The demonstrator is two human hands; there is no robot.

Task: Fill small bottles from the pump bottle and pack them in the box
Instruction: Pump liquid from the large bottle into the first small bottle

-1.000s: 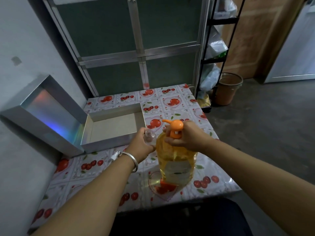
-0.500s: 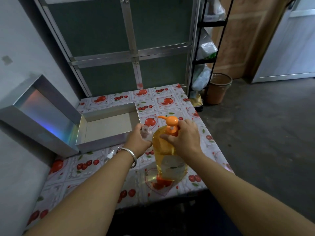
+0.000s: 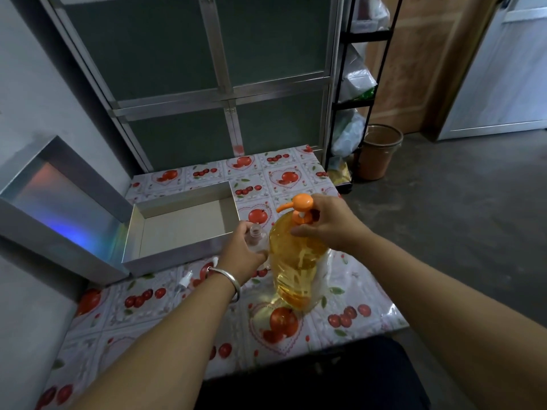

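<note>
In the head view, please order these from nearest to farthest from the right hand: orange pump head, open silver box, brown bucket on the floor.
From the right hand:
1. Orange pump head, touching it, just left.
2. Open silver box, further left on the table.
3. Brown bucket, on the floor beyond the table.

Small bottle [image 3: 256,241] mostly hidden inside left hand [image 3: 244,255], only neck showing; fill level unreadable. Pump bottle [image 3: 296,261] collar partly covered by right hand [image 3: 325,224]. White spray cap [image 3: 185,281] behind left wrist too small to make out

Upright yellow pump bottle [image 3: 296,261]; small bottle [image 3: 256,235] beside (uncapped); box [image 3: 180,229] open.
</note>
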